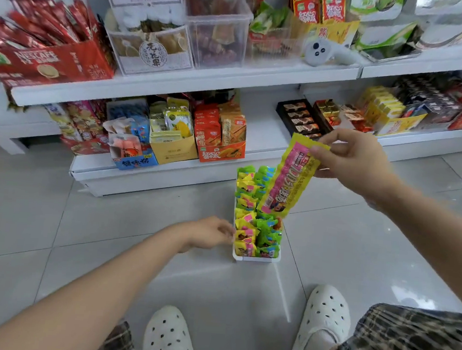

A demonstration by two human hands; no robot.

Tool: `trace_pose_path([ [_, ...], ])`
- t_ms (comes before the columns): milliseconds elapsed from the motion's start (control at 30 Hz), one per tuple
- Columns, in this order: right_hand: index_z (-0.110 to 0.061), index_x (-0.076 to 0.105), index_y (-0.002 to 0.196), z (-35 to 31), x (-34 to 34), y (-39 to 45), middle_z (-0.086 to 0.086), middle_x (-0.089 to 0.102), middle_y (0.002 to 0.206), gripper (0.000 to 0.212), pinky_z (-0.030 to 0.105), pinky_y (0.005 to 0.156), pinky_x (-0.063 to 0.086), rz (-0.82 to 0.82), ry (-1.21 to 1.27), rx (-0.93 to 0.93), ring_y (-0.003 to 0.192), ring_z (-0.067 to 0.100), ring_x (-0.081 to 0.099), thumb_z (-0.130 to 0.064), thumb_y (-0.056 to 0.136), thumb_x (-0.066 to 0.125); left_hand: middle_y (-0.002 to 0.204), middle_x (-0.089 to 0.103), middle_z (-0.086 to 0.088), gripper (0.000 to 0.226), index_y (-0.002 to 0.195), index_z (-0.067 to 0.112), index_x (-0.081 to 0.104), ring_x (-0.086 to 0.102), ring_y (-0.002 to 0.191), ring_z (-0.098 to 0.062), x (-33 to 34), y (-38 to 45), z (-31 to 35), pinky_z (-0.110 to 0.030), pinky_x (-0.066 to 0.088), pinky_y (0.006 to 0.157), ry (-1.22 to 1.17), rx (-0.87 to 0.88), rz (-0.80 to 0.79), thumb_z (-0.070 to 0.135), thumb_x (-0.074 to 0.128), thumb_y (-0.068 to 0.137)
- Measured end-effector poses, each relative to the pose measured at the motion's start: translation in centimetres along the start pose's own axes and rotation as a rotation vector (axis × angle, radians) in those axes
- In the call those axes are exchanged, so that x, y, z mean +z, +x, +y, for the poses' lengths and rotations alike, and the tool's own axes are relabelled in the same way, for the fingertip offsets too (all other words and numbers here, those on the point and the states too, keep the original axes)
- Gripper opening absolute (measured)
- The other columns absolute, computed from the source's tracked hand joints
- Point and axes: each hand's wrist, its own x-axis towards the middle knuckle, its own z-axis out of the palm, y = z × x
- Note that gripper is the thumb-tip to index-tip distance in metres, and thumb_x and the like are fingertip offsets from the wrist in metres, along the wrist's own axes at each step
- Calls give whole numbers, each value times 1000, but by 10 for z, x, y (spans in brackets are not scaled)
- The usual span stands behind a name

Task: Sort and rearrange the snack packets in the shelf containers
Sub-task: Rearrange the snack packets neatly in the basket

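Packet (290,176) in right hand (355,159)

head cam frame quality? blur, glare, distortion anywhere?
Head view: the upper shelf stock is smeared, its edges ghosted; the yellow-pink packet pinched by the right hand and the white bin near the left hand read sharper. Wide-angle bend curves the shelf lines. Soft glare streaks on the floor tiles; shadows are faint.

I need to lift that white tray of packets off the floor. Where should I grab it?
Grip the white tray by its long side walls, from above. It is narrow and sits flat, and the left hand already rests at one wall.
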Motion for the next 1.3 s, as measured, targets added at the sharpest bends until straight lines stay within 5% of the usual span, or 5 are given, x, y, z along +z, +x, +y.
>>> trace_pose_path([
  [200, -3, 62, 95, -10, 9, -13, 8, 75, 79, 14, 34, 71, 61, -36, 201, 44, 76, 20, 73, -16, 91, 66, 126, 58, 13, 34, 128, 32, 52, 56, 112, 1, -4, -60, 33, -28, 45, 100, -362, 247, 289, 42, 55, 96],
  [400, -8, 64, 91, -20, 21, -4, 17, 71, 90, 11, 34, 77, 57, -53, 351, 71, 80, 24, 64, -19, 91, 66, 126, 66, -12, 61, 131, 16, 58, 63, 115, -29, 12, -71, 52, -47, 43, 107, -959, 225, -31, 56, 28, 98],
  [833, -10, 64, 86, -12, 29, 8, 15, 71, 91, 14, 37, 79, 61, 70, 263, 173, 74, 21, 68, -22, 89, 70, 90, 61, -18, 36, 104, -11, 63, 62, 72, -22, 15, -63, 51, -29, 57, 60, -1588, 78, -338, -3, 78, 72],
  [1067, -16, 54, 129, -13, 25, 3, 14, 67, 117, 44, 45, 89, 57, -278, 535, 328, 106, 32, 68, -46, 100, 43, 101, 75, -10, 34, 115, 3, 63, 72, 85, -18, 23, -52, 52, -24, 59, 74, -1246, 213, 356, -6, 66, 82],
  [1300, -7, 66, 114, -9, 19, 6, 5, 73, 98, 23, 33, 79, 59, -97, 460, 286, 92, 17, 71, -20, 101, 51, 115, 71, -11, 61, 126, 8, 59, 69, 102, -20, 24, -65, 57, -27, 58, 81, -1201, 321, 159, -29, 48, 79],
])
